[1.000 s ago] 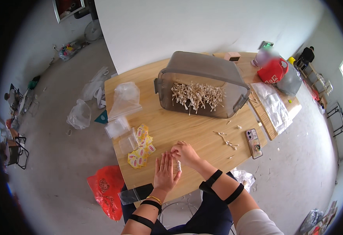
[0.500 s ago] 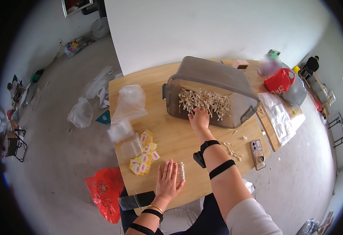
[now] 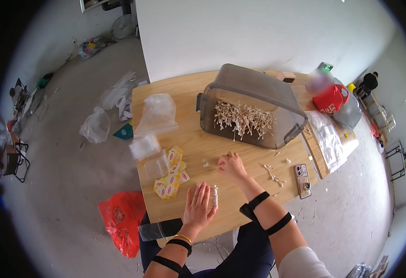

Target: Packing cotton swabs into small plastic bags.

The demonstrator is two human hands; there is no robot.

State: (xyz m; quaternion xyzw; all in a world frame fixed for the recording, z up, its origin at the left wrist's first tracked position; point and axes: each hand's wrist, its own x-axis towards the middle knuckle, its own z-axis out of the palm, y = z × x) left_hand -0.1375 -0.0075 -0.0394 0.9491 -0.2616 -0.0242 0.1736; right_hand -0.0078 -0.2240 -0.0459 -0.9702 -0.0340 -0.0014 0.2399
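My left hand (image 3: 197, 211) lies flat at the near edge of the table, fingers stretched out over a neat row of cotton swabs (image 3: 213, 196) whose white tips stick out on its right. Over the middle of the table, my right hand (image 3: 232, 166) is closed on a few cotton swabs (image 3: 206, 163); their white tips point left, blurred by motion. Beyond it, a grey translucent storage bin (image 3: 284, 116) lies tipped on its side. Inside its open mouth is a loose heap of cotton swabs (image 3: 244, 121).
Yellow-and-white printed cards (image 3: 171, 180) lie left of my hands, near clear plastic boxes (image 3: 156, 163) and plastic bags (image 3: 159, 113). Stray swabs (image 3: 274, 177) and a phone (image 3: 303, 180) are on the right. A dark pouch (image 3: 163, 229) overhangs the near edge; a red bag (image 3: 119, 222) stands below.
My right hand has come out of the bin's swab heap and moved toward me with a few swabs. My left hand has stayed on the row. The view has shifted slightly.
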